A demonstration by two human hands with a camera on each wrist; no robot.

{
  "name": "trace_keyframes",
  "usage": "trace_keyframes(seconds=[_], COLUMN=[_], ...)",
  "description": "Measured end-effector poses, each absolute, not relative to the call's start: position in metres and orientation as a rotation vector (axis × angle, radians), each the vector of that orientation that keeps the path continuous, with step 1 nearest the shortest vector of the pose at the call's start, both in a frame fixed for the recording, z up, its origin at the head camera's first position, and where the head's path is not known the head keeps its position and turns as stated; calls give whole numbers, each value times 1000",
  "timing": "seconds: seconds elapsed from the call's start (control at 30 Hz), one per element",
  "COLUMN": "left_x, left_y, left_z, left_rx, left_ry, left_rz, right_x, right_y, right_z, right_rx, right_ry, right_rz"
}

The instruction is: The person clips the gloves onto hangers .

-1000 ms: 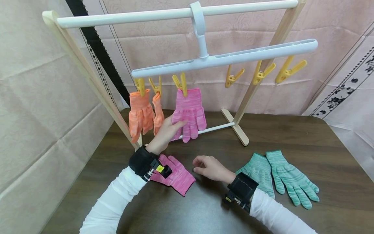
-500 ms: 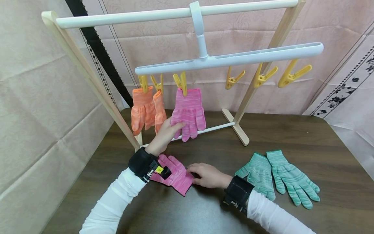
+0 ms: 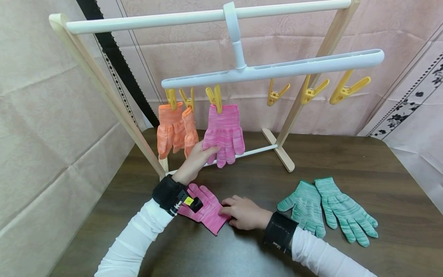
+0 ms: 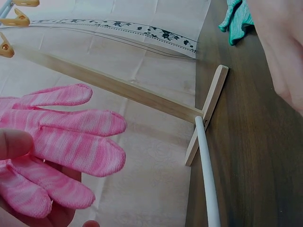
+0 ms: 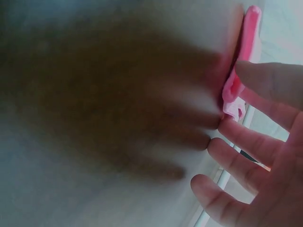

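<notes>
A pink knit glove [image 3: 226,127] hangs by its cuff from a yellow clothespin [image 3: 216,99], fingers downward. My left hand [image 3: 194,159] holds its lower part, with the thumb across the front and the other fingers behind, as the left wrist view shows. A second pink glove [image 3: 211,209] lies on the table, partly hidden by my left wrist. At its cuff, my right hand [image 3: 245,212] pinches the edge between thumb and index finger; in the right wrist view the cuff [image 5: 246,45] lifts slightly there, while the other fingertips [image 5: 206,187] reach down to the tabletop.
A pale blue hanger [image 3: 277,69] hangs on the rack's white rod [image 3: 149,20]. Two orange gloves [image 3: 169,129] are clipped at its left; several yellow clothespins [image 3: 311,92] dangle at its right without gloves. Two green gloves [image 3: 346,211] lie on the table [image 3: 263,250] at right.
My right hand has moved left to the cuff of the pink glove on the table and taken hold of its edge. The hanger has swung slightly; my left hand has stayed on the hanging glove.
</notes>
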State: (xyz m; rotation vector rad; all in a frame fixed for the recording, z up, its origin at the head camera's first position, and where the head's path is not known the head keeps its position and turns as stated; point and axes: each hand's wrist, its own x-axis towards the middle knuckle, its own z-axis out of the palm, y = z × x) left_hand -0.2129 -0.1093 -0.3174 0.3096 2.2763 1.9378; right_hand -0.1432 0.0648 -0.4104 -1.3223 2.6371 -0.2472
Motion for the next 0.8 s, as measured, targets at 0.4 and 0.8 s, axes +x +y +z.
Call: trace_keyframes(seconds=[0.4, 0.8], left_x=[-212, -213], left_y=[-111, -113], left_z=[-321, -330], left_rx=[331, 360], left_ry=[2221, 2220], left_rz=[1883, 1867], right_x=[-139, -137], right_y=[65, 73], right_z=[-411, -411], right_rx=[-1283, -1282], right_ry=[2679, 2823], right_rz=[-215, -264])
